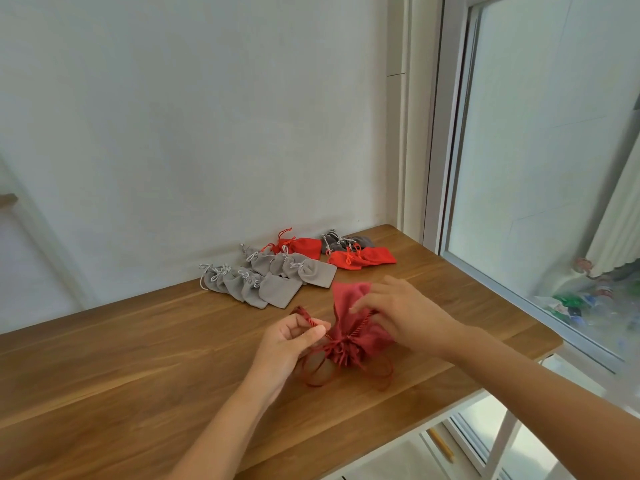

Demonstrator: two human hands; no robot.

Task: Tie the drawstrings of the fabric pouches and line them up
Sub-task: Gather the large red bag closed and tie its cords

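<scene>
The right hand (405,317) is covering the right side of the dark red pouch (349,296), its fingertips (355,309) blurring, so they are perhaps only touching the cord (307,317). Left of the pouch, the left hand (287,341) is hiding the stretch of cord it is pinching. Beyond the pouch, grey pouches (280,291) are overlapping, hiding one another.

A plain white wall (207,116) fills most of the view, in soft, even daylight. Against it stands a wooden table (138,358) with a warm brown plank grain, its far right corner near a pale vertical trim strip (403,133). To the right is a large window (536,133) in a white frame (437,168). Through the glass, a bright wall and blurred, colourful clutter (588,303) show. Below the table's right edge is a white support (502,441).
</scene>
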